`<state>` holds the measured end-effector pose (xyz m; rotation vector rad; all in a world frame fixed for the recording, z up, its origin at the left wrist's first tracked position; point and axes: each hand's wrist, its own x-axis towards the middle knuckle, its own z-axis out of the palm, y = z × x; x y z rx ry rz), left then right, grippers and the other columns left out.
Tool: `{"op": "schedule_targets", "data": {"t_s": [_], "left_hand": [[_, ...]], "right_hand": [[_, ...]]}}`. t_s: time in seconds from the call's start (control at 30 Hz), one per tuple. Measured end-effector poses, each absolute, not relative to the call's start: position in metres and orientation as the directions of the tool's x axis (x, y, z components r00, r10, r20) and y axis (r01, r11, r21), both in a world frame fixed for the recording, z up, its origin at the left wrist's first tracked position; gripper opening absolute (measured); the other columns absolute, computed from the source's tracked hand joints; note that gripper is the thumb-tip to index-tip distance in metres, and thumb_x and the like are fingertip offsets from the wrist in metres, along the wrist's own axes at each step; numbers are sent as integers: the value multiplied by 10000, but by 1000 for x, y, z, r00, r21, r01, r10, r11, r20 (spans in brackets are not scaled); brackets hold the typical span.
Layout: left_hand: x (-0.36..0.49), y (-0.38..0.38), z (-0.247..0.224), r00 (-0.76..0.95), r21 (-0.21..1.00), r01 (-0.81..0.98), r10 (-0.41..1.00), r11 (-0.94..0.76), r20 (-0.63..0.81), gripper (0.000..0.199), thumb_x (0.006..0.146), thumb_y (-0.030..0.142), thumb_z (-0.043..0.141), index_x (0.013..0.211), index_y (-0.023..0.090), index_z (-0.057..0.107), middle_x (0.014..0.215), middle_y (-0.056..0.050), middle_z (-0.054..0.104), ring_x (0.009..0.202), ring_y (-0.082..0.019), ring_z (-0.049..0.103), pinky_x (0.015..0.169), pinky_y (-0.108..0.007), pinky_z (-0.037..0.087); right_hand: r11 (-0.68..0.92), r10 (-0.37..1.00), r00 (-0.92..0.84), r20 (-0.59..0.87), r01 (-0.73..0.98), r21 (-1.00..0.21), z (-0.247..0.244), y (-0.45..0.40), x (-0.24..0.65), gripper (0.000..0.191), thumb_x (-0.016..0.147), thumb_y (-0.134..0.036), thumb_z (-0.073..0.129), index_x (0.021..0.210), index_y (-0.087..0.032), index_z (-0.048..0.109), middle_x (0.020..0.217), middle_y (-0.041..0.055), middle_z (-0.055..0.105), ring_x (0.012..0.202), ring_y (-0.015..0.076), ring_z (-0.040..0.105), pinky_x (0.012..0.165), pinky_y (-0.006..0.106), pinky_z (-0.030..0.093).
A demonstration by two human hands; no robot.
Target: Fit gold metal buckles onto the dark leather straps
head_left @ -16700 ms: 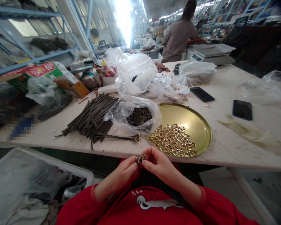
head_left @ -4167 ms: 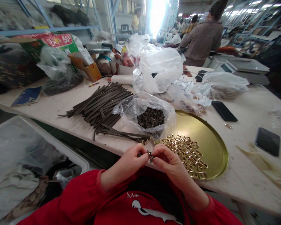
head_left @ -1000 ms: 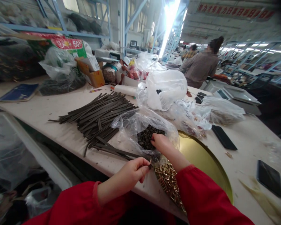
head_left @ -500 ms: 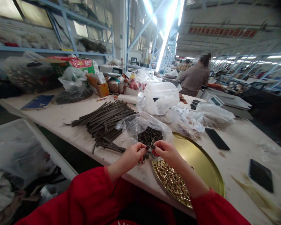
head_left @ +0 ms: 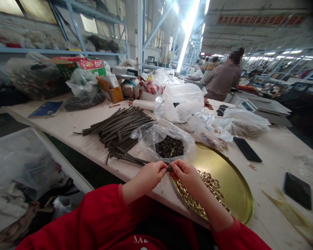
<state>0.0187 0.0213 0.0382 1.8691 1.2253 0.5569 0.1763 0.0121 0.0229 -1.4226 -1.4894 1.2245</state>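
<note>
My left hand (head_left: 148, 178) and my right hand (head_left: 185, 173) meet fingertip to fingertip above the table's front edge. Between them is a small dark piece (head_left: 169, 168), pinched by my right hand. What my left fingertips grip is too small to make out. Just beyond lies an open clear bag (head_left: 190, 151) of small dark pieces (head_left: 169, 146). A round gold tray (head_left: 236, 184) sits under my right forearm, with gold metal buckles (head_left: 210, 184) on its near left part. Long dark strips (head_left: 120, 130) are heaped to the left of the bag.
White plastic bags (head_left: 184, 102) stand at the back. To the right are a black phone (head_left: 247, 149), a dark flat device (head_left: 297, 190) and a gold buckle (head_left: 252, 166). A blue booklet (head_left: 45, 109) lies left. A person (head_left: 221, 80) stands beyond the table.
My hands have come closer together and lower, away from the open bag's mouth. The whole view has shifted slightly.
</note>
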Motion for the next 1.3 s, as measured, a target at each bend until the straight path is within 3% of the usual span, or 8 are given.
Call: {"op": "schedule_targets", "data": {"t_s": [0.23, 0.37, 0.5, 0.6, 0.83, 1.03, 1.2, 1.3], "left_hand": [[25, 19, 36, 411, 940, 342, 900, -5, -145, 182, 774, 244, 406, 788, 134, 550, 530, 49, 465, 503, -99, 436, 513, -215, 340], [24, 15, 39, 396, 952, 306, 908, 12, -139, 268, 729, 145, 374, 901, 120, 578, 560, 40, 493, 530, -100, 436, 522, -216, 339], [22, 9, 35, 426, 975, 221, 901, -19, -79, 415, 696, 121, 431, 1102, 125, 519, 863, -30, 609, 735, -132, 530, 666, -242, 415], [21, 6, 28, 437, 987, 157, 898, -28, -44, 505, 738, 206, 513, 1224, 115, 409, 1129, -107, 550, 984, -197, 521, 839, -306, 413], [14, 4, 15, 504, 991, 115, 863, -75, 7, 560, 819, 298, 508, 1315, 142, 301, 1239, -135, 479, 1133, -227, 450, 971, -367, 339], [11, 2, 24, 561, 1000, 1, 827, 11, -9, 519, 837, 229, 448, 1328, 158, 296, 1164, -116, 527, 1004, -197, 506, 846, -324, 407], [13, 3, 30, 537, 993, -27, 839, 114, -81, 540, 795, 119, 363, 1328, 181, 299, 867, -20, 578, 654, -87, 474, 663, -231, 407], [12, 3, 28, 538, 996, 31, 838, 86, -89, 601, 737, 83, 375, 1325, 207, 335, 830, -4, 585, 575, -69, 422, 593, -202, 376]], "right_hand": [[68, 997, 11, 70, 157, -985, 13, 4, 170, 265, 803, -444, 498, 752, -188, 543, 593, -34, 511, 538, 100, 467, 520, 230, 381], [-31, 998, 61, -32, -10, -999, 8, 2, 163, 245, 714, -422, 627, 759, -195, 546, 594, -56, 483, 530, 88, 433, 515, 219, 360], [-212, 977, -24, -212, -246, -946, 0, 1, 162, 310, 693, -398, 659, 923, -204, 584, 714, -28, 569, 533, 81, 456, 539, 229, 381], [-321, 946, -173, -276, -364, -874, 0, -2, 162, 270, 727, -387, 631, 923, -200, 628, 779, 6, 625, 643, 109, 532, 634, 249, 418], [-304, 952, -163, -257, -429, -851, 1, -13, 151, 270, 665, -312, 702, 917, -229, 651, 917, 10, 664, 860, 154, 574, 825, 292, 408], [-295, 954, -177, -240, -447, -844, -4, -14, 152, 239, 696, -343, 677, 902, -227, 651, 785, -5, 630, 611, 94, 500, 605, 235, 407], [-272, 959, -180, -220, -349, -897, -2, -22, 155, 239, 745, -386, 618, 925, -230, 643, 827, 2, 628, 664, 107, 513, 675, 259, 416], [-191, 978, -124, -169, -191, -963, 5, -28, 154, 249, 771, -396, 580, 949, -233, 638, 890, 13, 642, 791, 143, 549, 772, 286, 418]]}}
